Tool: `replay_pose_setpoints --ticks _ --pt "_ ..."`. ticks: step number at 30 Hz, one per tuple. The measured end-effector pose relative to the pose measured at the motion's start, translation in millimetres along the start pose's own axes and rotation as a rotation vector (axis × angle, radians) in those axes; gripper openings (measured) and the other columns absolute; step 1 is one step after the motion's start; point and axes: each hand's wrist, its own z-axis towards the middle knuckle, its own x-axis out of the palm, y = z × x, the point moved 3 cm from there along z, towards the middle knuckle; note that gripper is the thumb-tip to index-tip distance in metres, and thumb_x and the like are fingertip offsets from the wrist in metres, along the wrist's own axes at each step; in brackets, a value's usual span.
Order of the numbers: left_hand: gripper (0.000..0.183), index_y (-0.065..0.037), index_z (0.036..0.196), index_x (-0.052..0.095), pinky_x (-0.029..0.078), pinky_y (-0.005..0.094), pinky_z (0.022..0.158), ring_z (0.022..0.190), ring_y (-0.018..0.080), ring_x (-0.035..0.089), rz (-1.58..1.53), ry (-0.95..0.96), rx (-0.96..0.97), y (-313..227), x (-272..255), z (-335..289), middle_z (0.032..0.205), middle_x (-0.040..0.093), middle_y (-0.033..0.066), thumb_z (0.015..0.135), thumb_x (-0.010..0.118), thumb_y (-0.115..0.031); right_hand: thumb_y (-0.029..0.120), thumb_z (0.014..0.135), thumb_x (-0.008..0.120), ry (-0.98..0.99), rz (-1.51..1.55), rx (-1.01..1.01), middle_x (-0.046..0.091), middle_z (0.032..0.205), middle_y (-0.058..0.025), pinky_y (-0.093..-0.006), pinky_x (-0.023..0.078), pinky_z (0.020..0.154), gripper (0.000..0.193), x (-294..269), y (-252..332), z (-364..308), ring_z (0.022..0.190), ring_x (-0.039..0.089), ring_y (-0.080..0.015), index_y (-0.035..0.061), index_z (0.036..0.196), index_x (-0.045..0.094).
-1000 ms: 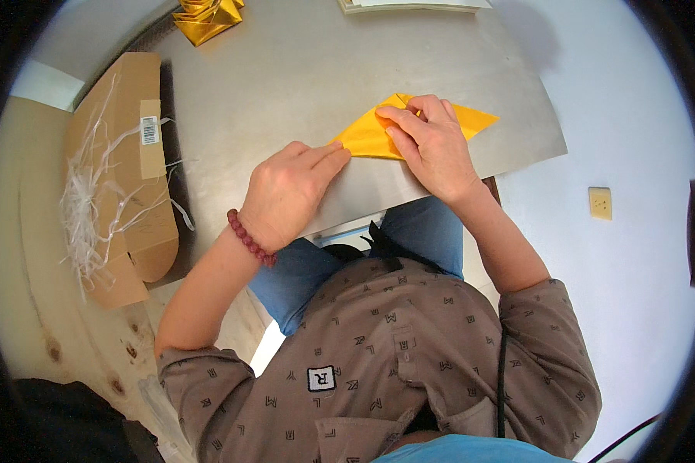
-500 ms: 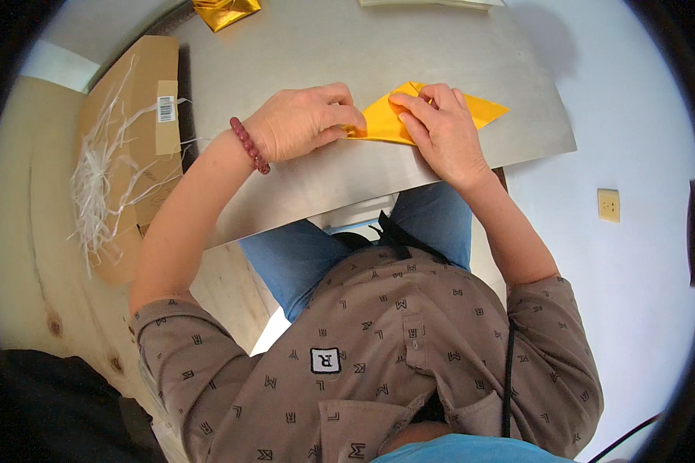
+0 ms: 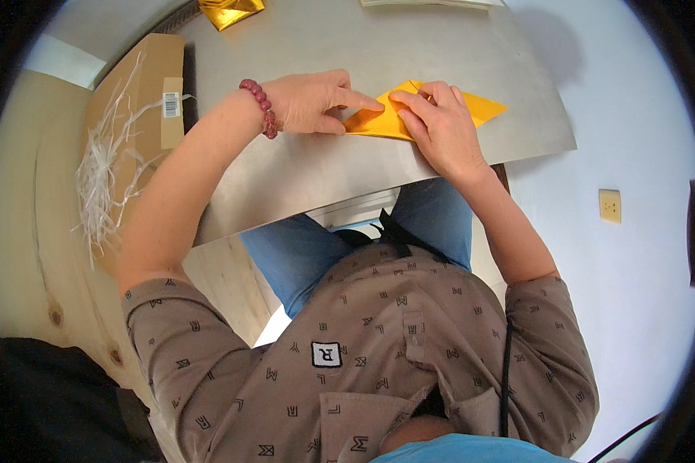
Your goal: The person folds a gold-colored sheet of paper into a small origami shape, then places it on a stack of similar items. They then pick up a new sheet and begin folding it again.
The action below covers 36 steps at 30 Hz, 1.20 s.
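Note:
A folded sheet of gold paper (image 3: 479, 109) lies on the metal tabletop, its long edge toward me and pointed at the right end. My right hand (image 3: 438, 122) is closed on its middle, thumb and fingertips bent against the folds. At the paper's left end is my left hand (image 3: 310, 103), with a dark red bead bracelet on the wrist. Its index finger stretches over the left flap and touches it. The left thumb rests by the left tip, apart from the index finger. My right hand hides part of the folds.
Another folded shiny gold paper piece (image 3: 232, 9) sits at the far left of the metal table (image 3: 286, 181). A pale stack (image 3: 428, 2) lies at the far edge. Left of the table stands a cardboard box (image 3: 153, 69) with white plastic strands (image 3: 100, 174). A wall is on the right.
My left hand has shifted slightly away from me, and its index finger has straightened and slid right over the flap. My right hand has stayed nearly in place on the paper.

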Motion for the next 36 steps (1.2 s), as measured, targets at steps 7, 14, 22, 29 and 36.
replay_pose_setpoints --ticks 7,14,22,29,36 --pt "0.081 -0.034 0.161 0.04 0.053 0.0382 0.087 0.091 0.0277 0.062 0.003 0.09 -0.092 -4 -10 9 0.104 0.055 0.0118 0.09 0.076 -0.014 0.017 0.09 0.074 -0.008 0.007 -0.02 0.061 0.102 -0.0104 -0.0407 0.052 0.085 0.024 3 -3 -2 0.094 0.059 -0.0302 0.0128 0.113 0.077" --pt "0.083 -0.037 0.161 0.04 0.054 0.0397 0.088 0.092 0.0283 0.063 -0.004 0.141 -0.155 -7 -13 13 0.105 0.056 0.0122 0.089 0.077 -0.014 0.016 0.088 0.074 -0.027 -0.068 -0.081 0.065 0.115 -0.0097 -0.0456 0.048 0.094 0.028 -24 18 3 0.109 0.058 -0.0324 0.0108 0.115 0.075" --pt "0.077 -0.035 0.159 0.045 0.054 0.0387 0.091 0.098 0.0291 0.066 -0.015 0.125 -0.192 -8 -14 12 0.107 0.057 0.0133 0.09 0.077 -0.018 0.029 0.091 0.072 0.261 -0.014 -0.211 0.058 0.137 -0.0099 -0.048 0.042 0.109 0.049 6 66 -2 0.125 0.053 -0.0326 0.0044 0.132 0.064" --pt "0.081 -0.036 0.159 0.044 0.054 0.0391 0.091 0.098 0.029 0.066 0.062 0.088 -0.133 -3 -9 12 0.108 0.057 0.0129 0.089 0.08 -0.016 0.051 0.097 0.063 0.29 -0.141 -0.181 0.053 0.15 -0.0166 -0.0503 0.025 0.125 0.072 18 71 -22 0.146 0.042 -0.0324 -0.0025 0.145 0.054" --pt "0.083 -0.037 0.159 0.043 0.054 0.0406 0.09 0.097 0.0296 0.065 0.009 0.144 -0.139 -3 -12 14 0.105 0.056 0.0121 0.089 0.08 -0.013 0.052 0.098 0.061 0.356 -0.257 -0.153 0.055 0.152 -0.0115 -0.0608 0.012 0.127 0.069 -17 57 -42 0.149 0.041 -0.0273 0.0013 0.145 0.056"
